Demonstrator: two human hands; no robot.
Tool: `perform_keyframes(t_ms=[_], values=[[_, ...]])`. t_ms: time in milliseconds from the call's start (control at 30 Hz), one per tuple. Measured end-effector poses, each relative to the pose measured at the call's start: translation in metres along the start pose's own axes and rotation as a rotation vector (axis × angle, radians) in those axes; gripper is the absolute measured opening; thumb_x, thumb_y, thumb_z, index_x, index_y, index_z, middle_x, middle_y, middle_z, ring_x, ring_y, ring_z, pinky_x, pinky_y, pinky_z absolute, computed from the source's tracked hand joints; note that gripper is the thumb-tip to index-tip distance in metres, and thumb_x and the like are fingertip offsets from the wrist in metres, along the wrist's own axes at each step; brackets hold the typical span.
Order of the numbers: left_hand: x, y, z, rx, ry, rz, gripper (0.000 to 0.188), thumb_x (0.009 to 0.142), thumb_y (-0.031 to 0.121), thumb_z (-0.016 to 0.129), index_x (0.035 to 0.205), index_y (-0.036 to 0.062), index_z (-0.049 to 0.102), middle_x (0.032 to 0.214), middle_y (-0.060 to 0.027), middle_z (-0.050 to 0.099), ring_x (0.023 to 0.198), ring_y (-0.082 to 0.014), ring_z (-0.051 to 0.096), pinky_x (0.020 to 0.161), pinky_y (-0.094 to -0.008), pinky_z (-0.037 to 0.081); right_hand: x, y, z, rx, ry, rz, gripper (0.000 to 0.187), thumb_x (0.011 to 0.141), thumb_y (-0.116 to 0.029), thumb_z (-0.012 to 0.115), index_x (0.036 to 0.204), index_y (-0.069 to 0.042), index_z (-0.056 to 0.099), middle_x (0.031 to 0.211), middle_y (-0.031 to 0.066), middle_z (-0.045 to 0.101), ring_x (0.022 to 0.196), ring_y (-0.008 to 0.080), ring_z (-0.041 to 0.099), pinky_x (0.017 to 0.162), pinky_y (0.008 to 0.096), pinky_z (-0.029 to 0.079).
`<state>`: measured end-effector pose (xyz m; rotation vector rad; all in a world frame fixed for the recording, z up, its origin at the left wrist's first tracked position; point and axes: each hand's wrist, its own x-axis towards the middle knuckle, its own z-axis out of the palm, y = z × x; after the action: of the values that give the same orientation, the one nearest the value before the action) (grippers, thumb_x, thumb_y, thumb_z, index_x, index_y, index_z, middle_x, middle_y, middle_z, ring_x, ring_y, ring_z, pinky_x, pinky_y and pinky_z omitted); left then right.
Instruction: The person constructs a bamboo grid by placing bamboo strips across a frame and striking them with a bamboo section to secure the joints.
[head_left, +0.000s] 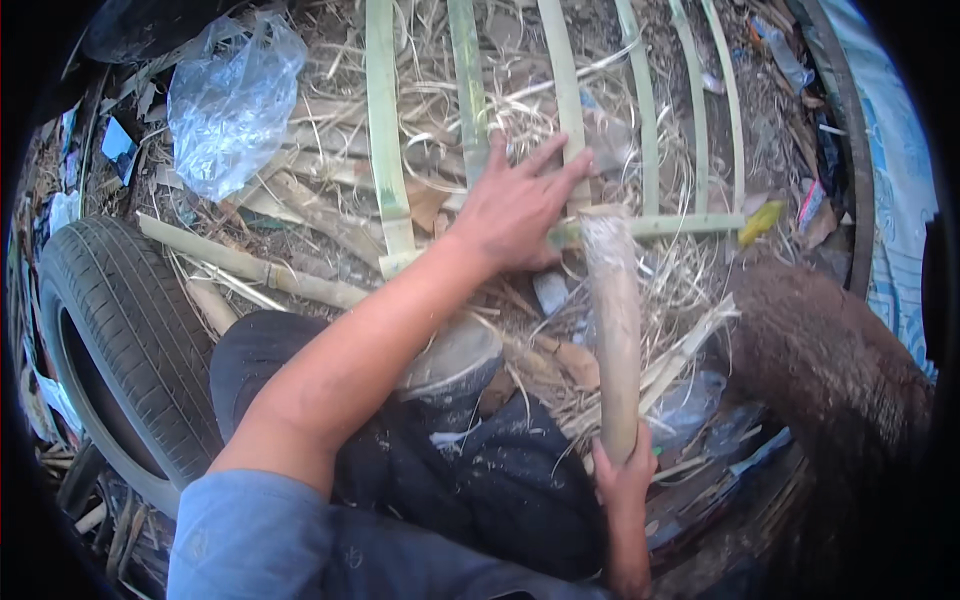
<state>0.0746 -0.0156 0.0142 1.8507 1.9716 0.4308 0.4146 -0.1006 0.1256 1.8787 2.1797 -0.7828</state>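
Note:
My left hand [527, 205] lies spread over the green bamboo strips, its fingers across one strip [562, 80] near the crosspiece. Several flat strips, among them a wide one [385, 120] on the left, run away from me side by side. Their near ends meet a bamboo crosspiece [680, 224], partly hidden under my left hand. My right hand [625, 470] is closed round the lower end of a thick, pale wooden stick [617, 350]. The stick's frayed upper end overlaps the crosspiece just right of my left hand; whether they touch I cannot tell.
A black tyre [135, 340] stands at my left, near a bamboo pole [250, 265] on the ground. Crumpled clear plastic [235, 105] lies at the far left. Shavings [680, 290] litter the ground. A thick brown trunk-like mass [820, 350] rises on the right, beside blue patterned sheeting [890, 150].

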Motion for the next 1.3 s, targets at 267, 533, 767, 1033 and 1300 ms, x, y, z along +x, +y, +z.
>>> perform_keyframes(t_ms=[267, 533, 767, 1033, 1300], values=[[0.005, 0.000, -0.005, -0.035, -0.010, 0.008, 0.108, 0.068, 0.046, 0.081, 0.154, 0.0114, 0.024, 0.150, -0.0045, 0.045, 0.148, -0.0231, 0.027, 0.115, -0.0708, 0.016, -0.010, 0.008, -0.003, 0.014, 0.053, -0.136, 0.057, 0.074, -0.012, 0.081, 0.122, 0.002, 0.054, 0.097, 0.0209, 0.068, 0.086, 0.0349, 0.070, 0.078, 0.0418, 0.054], [0.007, -0.001, -0.005, -0.064, -0.006, 0.018, 0.108, 0.068, 0.042, 0.083, 0.153, 0.0114, 0.025, 0.146, -0.0040, 0.051, 0.148, -0.0227, 0.027, 0.115, -0.0704, 0.017, -0.009, 0.004, 0.001, 0.149, 0.153, -0.062, 0.061, 0.072, -0.014, 0.084, 0.122, 0.001, 0.053, 0.099, 0.0222, 0.067, 0.089, 0.0401, 0.067, 0.081, 0.0441, 0.052], [0.003, -0.008, 0.005, -0.063, 0.055, 0.015, 0.107, 0.068, 0.043, 0.082, 0.153, 0.0107, 0.025, 0.143, -0.0043, 0.054, 0.148, -0.0228, 0.028, 0.116, -0.0698, 0.016, 0.002, -0.008, 0.001, 0.091, 0.042, -0.046, 0.061, 0.071, -0.019, 0.084, 0.120, 0.000, 0.055, 0.089, 0.0222, 0.069, 0.080, 0.0393, 0.070, 0.072, 0.0440, 0.056], [0.001, -0.003, -0.001, -0.085, -0.008, 0.018, 0.109, 0.067, 0.041, 0.082, 0.154, 0.0106, 0.023, 0.143, -0.0043, 0.054, 0.147, -0.0231, 0.028, 0.116, -0.0696, 0.016, 0.013, -0.014, 0.000, 0.058, -0.111, 0.241, 0.057, 0.074, -0.013, 0.082, 0.121, 0.002, 0.054, 0.098, 0.0216, 0.067, 0.090, 0.0349, 0.068, 0.081, 0.0409, 0.052], [0.011, -0.005, -0.004, -0.084, -0.004, 0.017, 0.106, 0.067, 0.041, 0.083, 0.152, 0.0118, 0.026, 0.143, -0.0029, 0.054, 0.147, -0.0235, 0.028, 0.116, -0.0697, 0.015, -0.006, 0.026, 0.012, 0.117, 0.217, -0.193, 0.057, 0.073, -0.012, 0.081, 0.120, 0.003, 0.053, 0.099, 0.0211, 0.067, 0.085, 0.0353, 0.068, 0.078, 0.0416, 0.053]])
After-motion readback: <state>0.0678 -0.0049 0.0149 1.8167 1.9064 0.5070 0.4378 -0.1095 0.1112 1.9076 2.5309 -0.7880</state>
